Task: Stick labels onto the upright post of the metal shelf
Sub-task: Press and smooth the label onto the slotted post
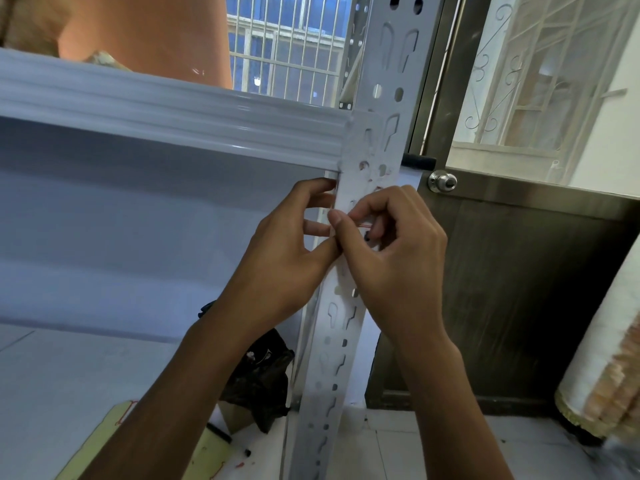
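Observation:
A white upright post point(341, 327) of the metal shelf, punched with slots and holes, runs from top to bottom through the middle of the head view. Both hands meet on it just below the white shelf beam point(173, 116). My left hand point(287, 251) wraps the post's left edge, thumb against the front face. My right hand point(391, 251) pinches a small white label with red lines point(363, 225) flat against the post. Most of the label is hidden by my fingers.
A yellow sheet with red marks point(114, 420) lies on the floor at lower left beside a black plastic bag point(263, 375) and a black pen. A brown metal door with a knob point(442, 181) stands right of the post. A rolled mat point(609, 368) leans at far right.

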